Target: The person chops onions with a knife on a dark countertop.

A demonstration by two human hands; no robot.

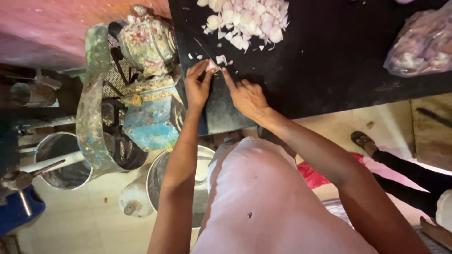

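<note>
Pinching a small pale pink onion piece [212, 65] between its fingertips, your left hand [197, 87] pins it to the black countertop [339, 70], close to the counter's near edge and just ahead of your body. Your right hand [247, 96] lies immediately to the right of that piece, its forefinger stretched out toward it and the other fingers curled in as if round a handle; a thin dark knife blade [203, 48] runs up and to the left from the piece, but you cannot tell from this view how firmly the handle is gripped. The piece sits at the tips of both hands, with the left one on top of it and the right one touching or nearly touching its right side, so the left is the nearer. The piece is too small to show a long axis. Farther along the counter, beyond your fingertips, lies a heap of cut onion slices [247, 21], white and pink, with a few loose bits [221, 59] between the heap and the piece. At the counter's far right rests a clear plastic bag [421, 44], bulging, holding purplish onions; no label shows on it. To your left, off the counter, stands a worn blue and rust-stained machine [141, 94], and metal buckets [61, 160] sit on the floor below it
</note>
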